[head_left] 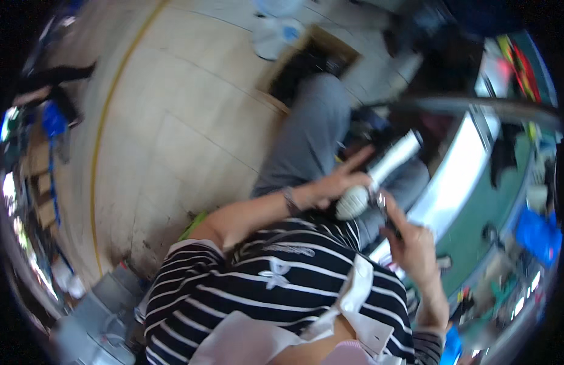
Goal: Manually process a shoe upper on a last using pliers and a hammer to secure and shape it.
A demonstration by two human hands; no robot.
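Over my lap lies a white wand-shaped appliance [394, 157], tilted, with a rounded ribbed head [353, 203] toward my body and a dark tip at its far end. My left hand [338, 186] closes on it near the middle, with one finger stretched out beside the shaft. From the right comes my right hand [411, 244], fingers curled close to the ribbed head. Something small and shiny shows at its fingertips beside the appliance, too blurred to name.
Beyond my knee on the floor stands a cardboard box [352, 53] with dark contents, near a white container [271, 38]. To the right runs a bench with a green mat [476, 240] and a bright white strip [455, 173]. A grey bin-like object [102, 316] sits at lower left.
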